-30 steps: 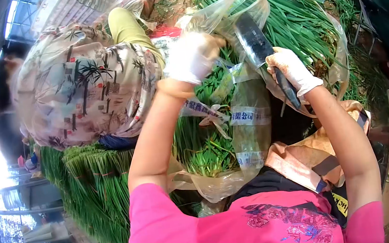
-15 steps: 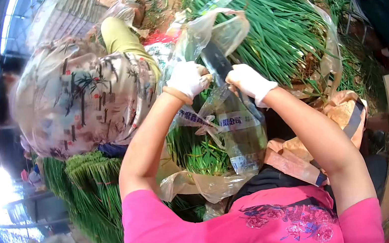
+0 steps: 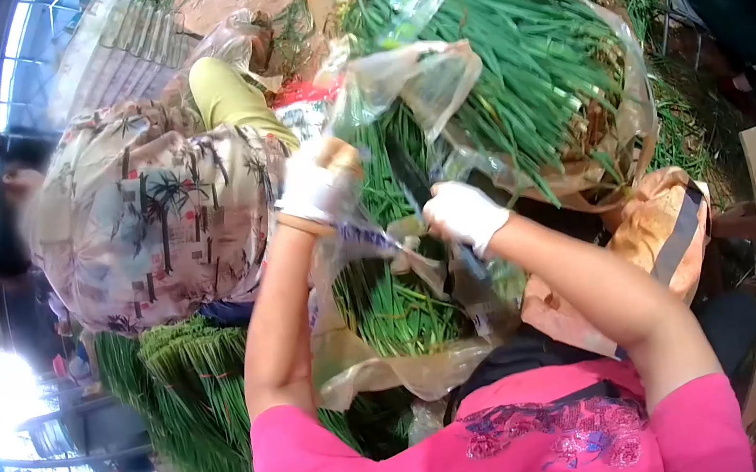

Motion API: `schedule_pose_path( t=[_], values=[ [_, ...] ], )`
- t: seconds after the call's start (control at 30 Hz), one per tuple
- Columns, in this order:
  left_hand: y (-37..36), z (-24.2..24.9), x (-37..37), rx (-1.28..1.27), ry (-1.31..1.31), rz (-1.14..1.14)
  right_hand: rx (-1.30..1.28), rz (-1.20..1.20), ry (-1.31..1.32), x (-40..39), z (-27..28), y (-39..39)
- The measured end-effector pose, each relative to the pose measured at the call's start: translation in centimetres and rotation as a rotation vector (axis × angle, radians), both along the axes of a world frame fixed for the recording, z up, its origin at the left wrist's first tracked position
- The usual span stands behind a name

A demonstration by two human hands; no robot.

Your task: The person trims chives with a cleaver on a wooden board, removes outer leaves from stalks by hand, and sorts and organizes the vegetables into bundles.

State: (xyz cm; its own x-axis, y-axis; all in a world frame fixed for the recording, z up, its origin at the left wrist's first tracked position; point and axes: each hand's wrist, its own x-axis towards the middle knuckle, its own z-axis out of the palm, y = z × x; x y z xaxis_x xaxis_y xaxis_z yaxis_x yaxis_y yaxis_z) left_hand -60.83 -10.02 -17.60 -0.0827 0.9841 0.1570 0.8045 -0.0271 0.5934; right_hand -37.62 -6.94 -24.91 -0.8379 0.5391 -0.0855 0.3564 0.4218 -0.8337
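Gripped tight in the gloved right hand (image 3: 461,214) is the handle of a dark-bladed knife (image 3: 410,173), the blade rising up and to the left from the fist into the clear plastic bag (image 3: 413,79). Its fingers are wrapped fully round the handle. Just to the left, the gloved left hand (image 3: 317,186) is closed on a gathered fold of the same plastic, pulled taut near the bag's torn edge; the motion blur makes it hard to say whether anything else sits in that fist. Both hands are close together, with the blade between them.

Inside and behind the bag lies a thick bundle of green chives (image 3: 526,48), their stalks slanting from upper left to lower right. A printed strip of tape (image 3: 368,234) crosses the plastic below the left wrist. More chives (image 3: 191,391) are stacked in a dense pile at lower left. Beyond the left hand, a second person in a patterned shirt (image 3: 151,221) bends over the produce. An orange cloth (image 3: 661,233) lies under the right forearm.
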Motion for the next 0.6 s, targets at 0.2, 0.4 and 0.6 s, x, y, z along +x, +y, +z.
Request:
schedule_pose_path(
  t=[0.2,0.4,0.6],
  values=[
    [-1.5,0.6,-10.0,0.305,-0.237,0.39,-0.945,-0.291,0.097,13.3,8.9,3.1],
    [-3.6,10.3,-12.8,0.123,0.555,0.183,-0.623,-0.787,0.198,31.7,19.6,-3.8],
    [-4.7,14.8,-4.3,0.087,-0.208,0.19,0.515,-1.452,-0.037,48.9,13.6,-12.4]
  ],
)
